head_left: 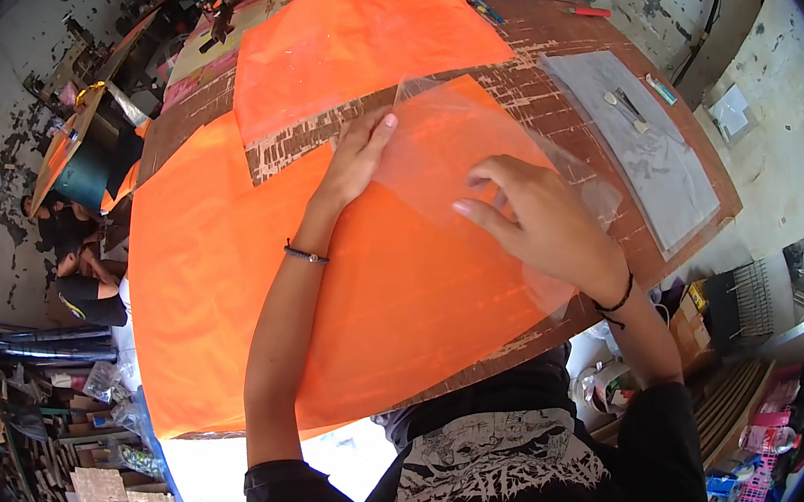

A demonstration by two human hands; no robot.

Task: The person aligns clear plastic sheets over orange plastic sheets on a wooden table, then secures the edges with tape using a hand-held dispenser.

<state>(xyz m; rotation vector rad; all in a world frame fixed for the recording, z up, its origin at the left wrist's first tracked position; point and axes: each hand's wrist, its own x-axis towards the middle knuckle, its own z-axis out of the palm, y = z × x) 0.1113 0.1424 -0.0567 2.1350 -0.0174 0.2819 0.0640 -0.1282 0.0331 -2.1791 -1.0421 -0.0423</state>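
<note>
Orange fabric (pixel 418 283) lies spread across the brown table. On its upper part rests a thin clear plastic sheet (pixel 434 146), reaching toward the right. My left hand (pixel 358 162) is at the sheet's left edge, its thumb against that edge and its fingers bent, partly hidden. Over the right part of the sheet is my right hand (pixel 535 212), thumb and index finger apart with nothing seen between them. Whether its lower fingers touch the sheet I cannot tell. A second orange piece (pixel 367 39) lies farther back.
A grey translucent sheet stack (pixel 633 139) lies at the table's right, with a small dark tool (pixel 628 110) on it. A red-handled tool (pixel 588 11) is at the far edge. Another person (pixel 88 265) sits at far left. Shelves with mixed goods stand lower right.
</note>
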